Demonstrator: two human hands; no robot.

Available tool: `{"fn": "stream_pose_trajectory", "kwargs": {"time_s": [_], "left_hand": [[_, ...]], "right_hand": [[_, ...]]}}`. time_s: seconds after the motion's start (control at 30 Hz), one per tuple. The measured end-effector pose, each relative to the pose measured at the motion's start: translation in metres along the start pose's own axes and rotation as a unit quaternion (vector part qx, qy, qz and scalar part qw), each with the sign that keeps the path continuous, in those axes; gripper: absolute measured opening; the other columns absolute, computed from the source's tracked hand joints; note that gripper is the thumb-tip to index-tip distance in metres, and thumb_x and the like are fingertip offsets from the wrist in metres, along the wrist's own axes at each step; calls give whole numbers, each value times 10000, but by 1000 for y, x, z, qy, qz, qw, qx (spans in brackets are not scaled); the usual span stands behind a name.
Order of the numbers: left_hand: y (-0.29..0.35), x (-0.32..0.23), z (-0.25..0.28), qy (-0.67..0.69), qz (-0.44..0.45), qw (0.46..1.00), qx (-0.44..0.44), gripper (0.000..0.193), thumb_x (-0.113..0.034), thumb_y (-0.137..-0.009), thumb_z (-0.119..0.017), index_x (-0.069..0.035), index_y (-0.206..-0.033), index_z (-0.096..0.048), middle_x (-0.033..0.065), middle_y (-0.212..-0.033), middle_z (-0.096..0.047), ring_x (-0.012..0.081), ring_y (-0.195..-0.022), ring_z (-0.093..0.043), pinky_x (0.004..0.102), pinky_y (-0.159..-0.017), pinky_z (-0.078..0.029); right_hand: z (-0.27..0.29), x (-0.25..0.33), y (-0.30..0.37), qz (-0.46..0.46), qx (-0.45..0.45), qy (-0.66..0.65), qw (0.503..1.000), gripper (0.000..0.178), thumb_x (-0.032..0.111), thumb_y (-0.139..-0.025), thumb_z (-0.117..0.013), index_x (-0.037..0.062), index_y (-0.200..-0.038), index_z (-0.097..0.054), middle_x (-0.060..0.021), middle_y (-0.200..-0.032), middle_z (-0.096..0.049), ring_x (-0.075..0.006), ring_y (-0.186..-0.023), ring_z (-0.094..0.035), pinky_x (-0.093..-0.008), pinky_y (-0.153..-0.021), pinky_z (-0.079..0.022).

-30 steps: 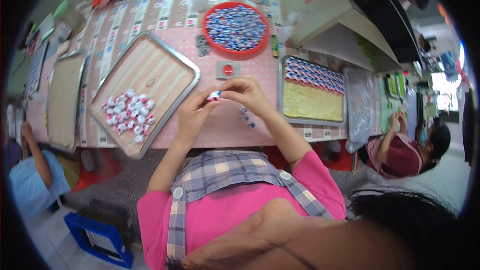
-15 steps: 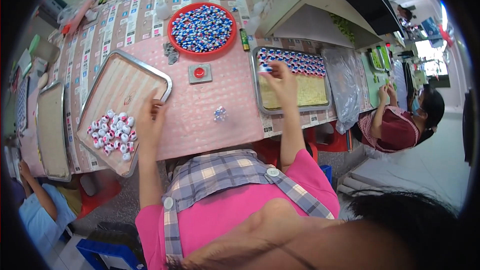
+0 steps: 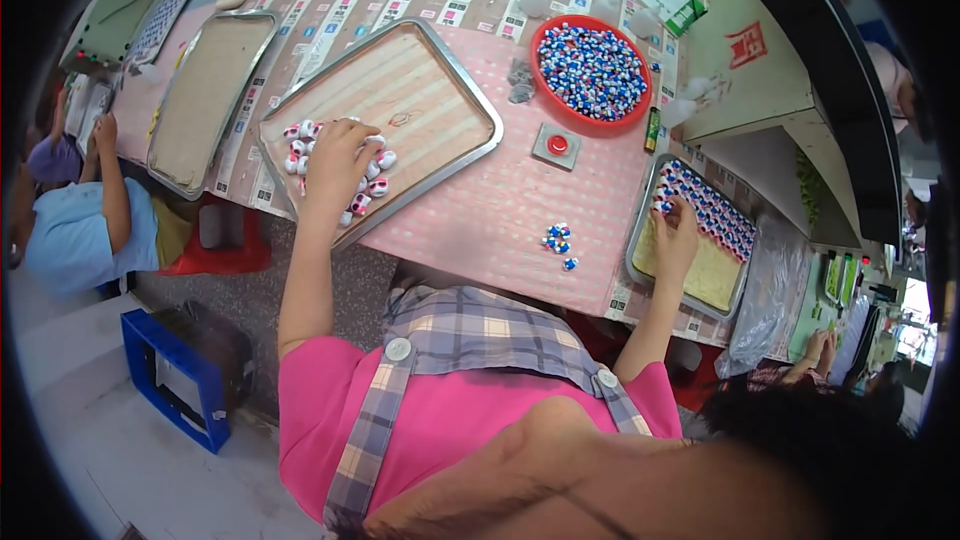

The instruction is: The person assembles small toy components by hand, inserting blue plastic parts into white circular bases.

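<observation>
At the left metal tray (image 3: 455,65), my left hand (image 3: 343,155) reaches down into a pile of small white-and-pink rounded pieces (image 3: 358,202). Its fingers curl together around one piece near the fingertips, partly hidden by the hand. My right hand (image 3: 677,238) is over the right metal tray (image 3: 637,280), thumb and fingers pinched on a small blue-and-white piece at the near left end of the tight rows of blue, white and red pieces (image 3: 712,208). Bare yellowish lining (image 3: 700,278) shows in that tray's near part. Several blue-and-white pieces (image 3: 558,237) lie loose on the pink table cover.
A red basin (image 3: 588,126) full of small blue-and-white pieces stands at the back. A grey square block with a red round dish (image 3: 557,146) sits before it. Clear plastic (image 3: 765,290) hangs beside the right tray. Another tray (image 3: 200,105) and co-workers are at either side.
My head view has turned, so the table appears farther right. My left hand has gone from the tray's edge into the pile. My right hand has lowered its piece to the row's end.
</observation>
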State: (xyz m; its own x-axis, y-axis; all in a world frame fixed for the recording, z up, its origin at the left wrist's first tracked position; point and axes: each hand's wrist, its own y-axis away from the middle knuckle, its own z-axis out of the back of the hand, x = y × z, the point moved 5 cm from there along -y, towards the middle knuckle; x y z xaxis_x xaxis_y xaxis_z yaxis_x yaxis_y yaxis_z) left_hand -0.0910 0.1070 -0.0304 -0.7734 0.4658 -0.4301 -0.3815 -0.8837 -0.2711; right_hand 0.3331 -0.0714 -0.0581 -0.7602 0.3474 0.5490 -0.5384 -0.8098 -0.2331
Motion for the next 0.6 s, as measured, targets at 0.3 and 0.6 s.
{"fn": "stream_pose_trajectory", "kwargs": {"time_s": [0.3, 0.6], "left_hand": [[-13, 7, -2, -41, -31, 998, 35, 208, -92, -691, -615, -42, -893, -609, 100, -859, -600, 303, -834, -514, 376, -763, -399], [14, -57, -67, 728, 214, 621, 196, 234, -147, -844, -526, -19, -1039, -541, 68, -857, -597, 116, -743, -580, 243, -652, -493]], "right_hand": [[-8, 72, 8, 129, 51, -79, 987, 217, 31, -676, -602, 40, -892, -590, -103, -804, -575, -243, -749, -566, -331, -683, -444], [-58, 116, 30, 216, 332, -32, 918, 179, 67, -676, -620, 67, -852, -587, -74, -775, -527, -258, -765, -542, -343, -684, -438]]}}
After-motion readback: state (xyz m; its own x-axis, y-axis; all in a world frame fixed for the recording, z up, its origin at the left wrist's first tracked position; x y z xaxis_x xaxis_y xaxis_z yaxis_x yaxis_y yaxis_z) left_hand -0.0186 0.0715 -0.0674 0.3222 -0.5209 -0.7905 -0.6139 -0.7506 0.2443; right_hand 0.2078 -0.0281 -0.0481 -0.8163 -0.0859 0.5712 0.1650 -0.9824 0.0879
